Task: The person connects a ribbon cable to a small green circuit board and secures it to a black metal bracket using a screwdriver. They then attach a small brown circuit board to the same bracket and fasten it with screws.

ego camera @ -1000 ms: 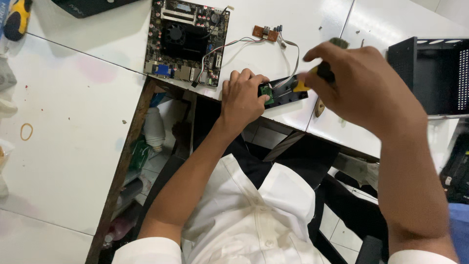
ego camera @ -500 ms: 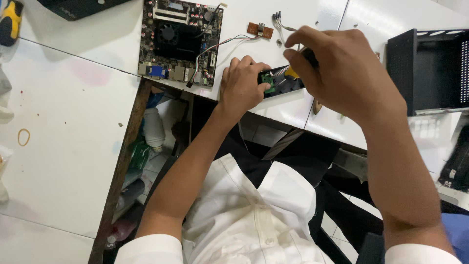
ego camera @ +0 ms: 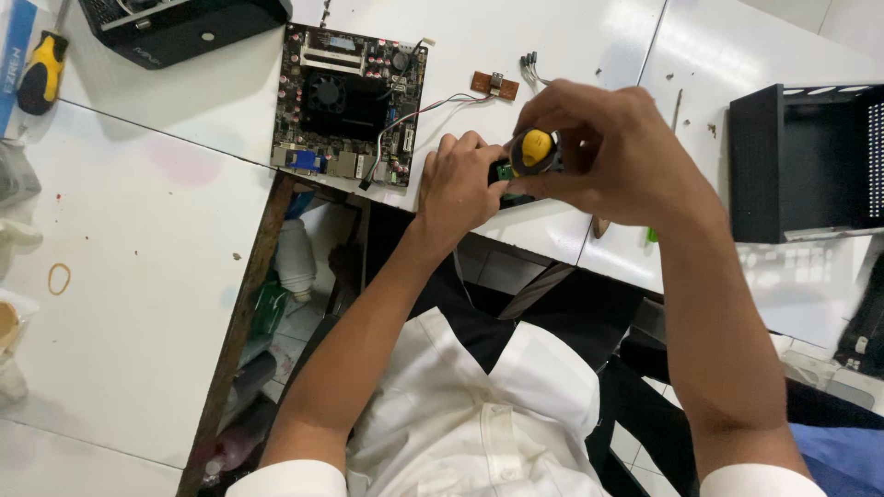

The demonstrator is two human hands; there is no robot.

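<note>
Yellow-capped black-handled screwdriver [ego camera: 535,149] stands upright at the near edge of the white table [ego camera: 138,276], the right hand [ego camera: 608,152] curled tight round its handle. Left hand [ego camera: 460,184] pinches shut on a small green circuit part [ego camera: 505,172] beneath it. Far left lies a bare black motherboard with a fan [ego camera: 348,106]; right, an open black metal case [ego camera: 801,161]. Bare tabletop spreads left.

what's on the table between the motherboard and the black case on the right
In the head view: a small brown board, loose wires and both hands around a yellow-capped screwdriver.
</note>
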